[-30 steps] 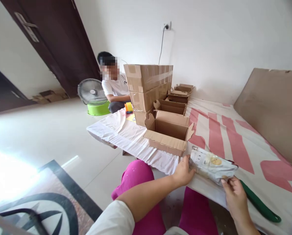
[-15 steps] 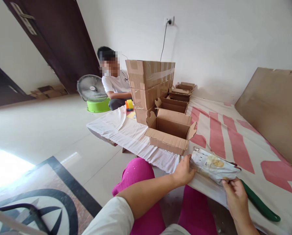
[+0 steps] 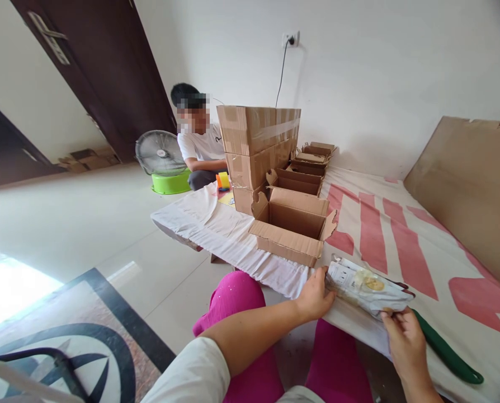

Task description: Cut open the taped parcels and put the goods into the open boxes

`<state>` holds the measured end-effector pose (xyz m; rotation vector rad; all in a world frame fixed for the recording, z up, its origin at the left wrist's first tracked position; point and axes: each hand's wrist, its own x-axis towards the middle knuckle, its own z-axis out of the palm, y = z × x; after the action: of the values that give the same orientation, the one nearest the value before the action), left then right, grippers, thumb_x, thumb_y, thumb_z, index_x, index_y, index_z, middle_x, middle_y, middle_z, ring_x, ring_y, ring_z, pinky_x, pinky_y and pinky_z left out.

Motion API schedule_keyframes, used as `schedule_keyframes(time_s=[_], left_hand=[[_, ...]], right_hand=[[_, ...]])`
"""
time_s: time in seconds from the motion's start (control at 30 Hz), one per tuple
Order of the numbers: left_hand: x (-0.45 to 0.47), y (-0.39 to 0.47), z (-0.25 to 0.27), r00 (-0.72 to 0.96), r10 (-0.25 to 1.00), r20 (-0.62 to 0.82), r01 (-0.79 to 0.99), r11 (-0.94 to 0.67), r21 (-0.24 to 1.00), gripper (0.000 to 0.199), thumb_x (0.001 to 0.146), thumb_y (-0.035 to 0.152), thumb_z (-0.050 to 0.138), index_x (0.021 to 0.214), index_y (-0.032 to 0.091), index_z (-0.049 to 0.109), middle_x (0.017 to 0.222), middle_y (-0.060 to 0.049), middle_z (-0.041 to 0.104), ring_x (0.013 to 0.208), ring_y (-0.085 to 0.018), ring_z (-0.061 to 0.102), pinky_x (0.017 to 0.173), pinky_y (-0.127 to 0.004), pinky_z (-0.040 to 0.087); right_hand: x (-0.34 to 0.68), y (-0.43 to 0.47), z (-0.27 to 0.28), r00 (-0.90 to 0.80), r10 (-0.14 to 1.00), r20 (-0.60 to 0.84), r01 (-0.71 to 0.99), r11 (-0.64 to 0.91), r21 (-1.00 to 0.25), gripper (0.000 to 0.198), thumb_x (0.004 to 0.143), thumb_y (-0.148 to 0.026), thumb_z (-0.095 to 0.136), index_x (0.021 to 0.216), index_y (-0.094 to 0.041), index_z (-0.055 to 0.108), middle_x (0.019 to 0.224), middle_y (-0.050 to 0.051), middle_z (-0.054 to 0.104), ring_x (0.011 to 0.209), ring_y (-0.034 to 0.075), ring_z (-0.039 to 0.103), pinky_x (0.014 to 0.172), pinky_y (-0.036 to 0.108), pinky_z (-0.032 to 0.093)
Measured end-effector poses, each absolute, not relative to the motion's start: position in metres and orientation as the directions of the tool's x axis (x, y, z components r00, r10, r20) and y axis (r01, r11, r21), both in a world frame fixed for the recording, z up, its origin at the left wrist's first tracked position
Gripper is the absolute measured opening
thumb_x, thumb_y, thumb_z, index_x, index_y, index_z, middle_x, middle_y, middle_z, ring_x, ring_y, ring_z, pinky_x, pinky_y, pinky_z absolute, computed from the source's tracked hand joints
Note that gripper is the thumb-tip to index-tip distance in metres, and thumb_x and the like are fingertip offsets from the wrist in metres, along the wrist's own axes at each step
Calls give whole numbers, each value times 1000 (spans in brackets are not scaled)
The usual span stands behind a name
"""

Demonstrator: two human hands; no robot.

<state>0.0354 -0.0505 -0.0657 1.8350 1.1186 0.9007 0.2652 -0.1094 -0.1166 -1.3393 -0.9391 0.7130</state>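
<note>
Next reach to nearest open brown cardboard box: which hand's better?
Likely the left hand: it holds the flat white plastic-looking packet at the end nearer the box; the right hand holds the farther end, near the long dark-green object.

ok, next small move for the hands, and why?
Probably ease the pale packet a little toward the nearest open box, both hands together: the left hand is at its box-side end, the right hand pinches the other end's near corner, and the box's top is open.
</note>
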Motion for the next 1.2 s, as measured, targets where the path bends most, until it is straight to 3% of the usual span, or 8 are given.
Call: schedule_keyframes(time_s=[0.57, 0.83, 1.2], left_hand=[[36, -62, -64, 364, 911, 196, 421, -349, 837, 53, 77, 17, 56, 126, 13, 37, 125, -18, 52, 120, -30, 50, 105, -45, 39], [36, -59, -66, 353, 911, 213, 387, -349, 854, 52, 76, 17, 56, 125, 19, 38, 122, -12, 54, 118, -26, 50, 104, -44, 39], [36, -56, -67, 323, 931, 171, 383, -294, 876, 53, 73, 17, 58, 122, 18, 41, 124, -13, 54, 119, -28, 49, 105, -45, 39]], right_hand=[[266, -108, -118, 450, 869, 204, 98, 179, -979, 35, 68, -34, 71, 98, -21, 58, 92, 2, 67, 94, 22, 61, 88, 34, 45], [261, -108, -108, 458, 862, 216, 148, 165, -975, 36, 65, -37, 71, 93, -20, 57, 90, 4, 68, 91, 23, 63, 84, 35, 48], [261, -106, -104, 437, 869, 232, 202, 156, -967, 39, 64, -43, 71, 92, -21, 56, 88, 3, 68, 90, 24, 63, 80, 35, 49]])
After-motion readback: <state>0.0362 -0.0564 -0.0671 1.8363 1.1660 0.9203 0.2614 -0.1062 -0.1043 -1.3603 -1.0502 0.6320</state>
